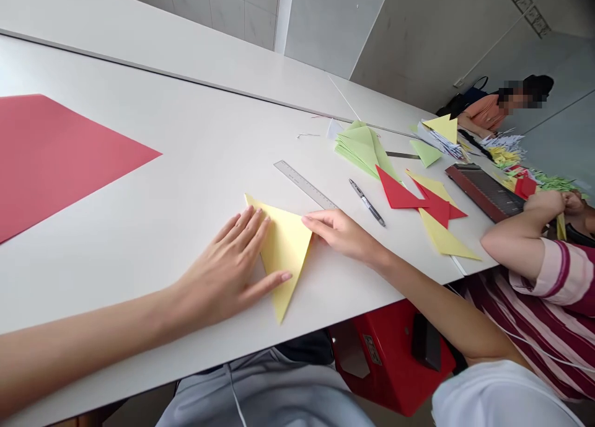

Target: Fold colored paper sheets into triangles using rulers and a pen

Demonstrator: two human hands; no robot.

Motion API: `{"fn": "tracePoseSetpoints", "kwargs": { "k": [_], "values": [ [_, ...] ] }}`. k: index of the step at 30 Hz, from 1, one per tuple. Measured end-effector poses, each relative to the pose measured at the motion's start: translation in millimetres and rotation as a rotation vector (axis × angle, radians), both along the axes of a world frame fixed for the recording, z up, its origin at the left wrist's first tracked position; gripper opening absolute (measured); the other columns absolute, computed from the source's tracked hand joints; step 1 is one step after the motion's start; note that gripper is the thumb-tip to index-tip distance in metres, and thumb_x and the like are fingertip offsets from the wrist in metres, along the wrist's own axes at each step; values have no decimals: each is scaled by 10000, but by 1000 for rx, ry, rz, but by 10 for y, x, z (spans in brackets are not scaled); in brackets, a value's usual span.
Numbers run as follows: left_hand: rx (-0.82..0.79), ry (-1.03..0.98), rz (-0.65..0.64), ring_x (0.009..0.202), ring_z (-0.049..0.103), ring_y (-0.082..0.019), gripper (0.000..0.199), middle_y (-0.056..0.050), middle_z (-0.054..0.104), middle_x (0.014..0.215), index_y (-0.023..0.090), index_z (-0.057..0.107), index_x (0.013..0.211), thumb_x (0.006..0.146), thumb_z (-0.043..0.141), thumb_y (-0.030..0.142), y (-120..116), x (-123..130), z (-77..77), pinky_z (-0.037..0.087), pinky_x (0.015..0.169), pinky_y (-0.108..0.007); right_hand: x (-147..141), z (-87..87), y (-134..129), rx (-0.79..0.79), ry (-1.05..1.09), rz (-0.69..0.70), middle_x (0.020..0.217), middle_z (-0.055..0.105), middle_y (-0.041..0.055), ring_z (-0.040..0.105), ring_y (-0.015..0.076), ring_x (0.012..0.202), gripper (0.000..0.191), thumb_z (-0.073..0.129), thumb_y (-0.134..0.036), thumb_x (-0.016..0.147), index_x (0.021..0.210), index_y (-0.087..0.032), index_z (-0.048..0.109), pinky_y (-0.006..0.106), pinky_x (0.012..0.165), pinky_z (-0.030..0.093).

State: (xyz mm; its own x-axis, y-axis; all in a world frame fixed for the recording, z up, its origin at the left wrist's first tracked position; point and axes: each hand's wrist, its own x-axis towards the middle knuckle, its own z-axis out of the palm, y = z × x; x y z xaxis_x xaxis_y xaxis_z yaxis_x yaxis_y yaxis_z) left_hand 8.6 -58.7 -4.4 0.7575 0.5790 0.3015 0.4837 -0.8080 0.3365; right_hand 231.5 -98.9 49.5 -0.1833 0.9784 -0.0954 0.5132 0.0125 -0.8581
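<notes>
A yellow paper folded into a triangle (289, 241) lies on the white table before me. My left hand (242, 253) rests flat on its left side, fingers stretched out and thumb apart, pressing it to the tabletop. At the paper's right corner, my right hand (337, 232) pinches the edge between thumb and fingers. Just beyond the paper is a clear ruler (304, 183), its near end close to my right hand. A pen (367, 202) lies to the right of the ruler.
A large red sheet (60, 160) covers the table's left side. Toward the right lie a green paper stack (357, 147), red folded triangles (397, 191), yellow pieces (444, 235) and a paper trimmer (486, 190). A co-worker's arm (515, 232) is close on the right; another person (486, 114) sits farther back.
</notes>
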Motion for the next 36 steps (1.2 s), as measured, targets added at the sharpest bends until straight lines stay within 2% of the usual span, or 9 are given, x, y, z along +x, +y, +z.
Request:
{"fn": "tracePoseSetpoints", "kwargs": {
  "k": [2, 5, 7, 10, 15, 18, 23, 28, 36],
  "values": [
    [-308, -113, 24, 1429, 251, -350, 991, -164, 351, 1511, 90, 351, 1463, 775, 496, 788, 12, 21, 101, 155, 1187, -500, -144, 34, -39, 26, 74, 143, 846, 650, 7, 623, 164, 898, 391, 364, -441, 997, 860, -205, 644, 306, 840, 490],
    [-634, -257, 115, 1228, 523, -336, 782, -86, 622, 1245, 183, 493, 1359, 773, 595, 691, 41, 9, 252, 406, 1043, -422, -311, -14, -78, 140, 94, 230, 1115, 642, 40, 549, 167, 1170, 423, 280, -442, 1024, 1064, -226, 642, 344, 1055, 401],
    [-715, -301, 184, 936, 663, -294, 594, -69, 701, 952, 170, 591, 1219, 885, 462, 645, 66, -23, 330, 524, 777, -342, -357, -123, -72, 249, 17, 129, 1317, 557, 61, 451, 186, 1308, 413, 312, -466, 1010, 1169, -237, 617, 380, 1127, 330],
    [-857, -399, 251, 670, 672, -242, 555, -55, 685, 754, 158, 639, 1052, 929, 378, 632, 100, -71, 404, 490, 528, -282, -336, -312, -15, 369, -91, -181, 1507, 363, 101, 309, 253, 1416, 550, 532, -507, 908, 1387, -250, 448, 465, 1159, 274],
    [-1044, -559, 223, 700, 692, -232, 531, -61, 715, 839, 176, 624, 1095, 904, 454, 642, 94, -90, 447, 532, 555, -283, -264, -366, 11, 200, 246, -430, 1561, 264, 144, 314, 271, 1423, 1033, 726, -503, 755, 1530, -292, 77, 464, 1112, 361],
    [-1091, -640, 202, 719, 693, -231, 538, -56, 718, 847, 189, 614, 1128, 893, 478, 653, 62, -90, 461, 551, 616, -301, -273, -293, -49, 112, 470, -327, 1545, 328, 120, 331, 279, 1417, 940, 750, -474, 747, 1505, -302, 220, 467, 1111, 366],
    [-1193, -672, 154, 759, 692, -239, 547, -83, 716, 852, 162, 641, 1067, 881, 503, 658, 81, -132, 488, 552, 678, -316, -264, -260, -104, -141, 699, -61, 1196, 676, 122, 646, 282, 1103, 499, 713, -467, 800, 1214, -207, 613, 417, 937, 513],
    [-1309, -619, 1, 902, 684, -260, 531, -150, 706, 1002, 135, 684, 992, 846, 585, 636, 195, -169, 465, 540, 768, -308, -102, -243, -140, -138, 680, -67, 1093, 722, 92, 684, 264, 1011, 431, 756, -466, 756, 1090, -202, 685, 377, 863, 540],
    [-1394, -447, -190, 816, 704, -227, 401, -110, 731, 887, 155, 744, 854, 869, 618, 535, 312, -200, 463, 566, 699, -290, 133, -170, -226, -153, 581, -52, 1048, 737, 62, 696, 265, 974, 315, 733, -418, 789, 1051, -243, 720, 364, 805, 548]
  ]
}}
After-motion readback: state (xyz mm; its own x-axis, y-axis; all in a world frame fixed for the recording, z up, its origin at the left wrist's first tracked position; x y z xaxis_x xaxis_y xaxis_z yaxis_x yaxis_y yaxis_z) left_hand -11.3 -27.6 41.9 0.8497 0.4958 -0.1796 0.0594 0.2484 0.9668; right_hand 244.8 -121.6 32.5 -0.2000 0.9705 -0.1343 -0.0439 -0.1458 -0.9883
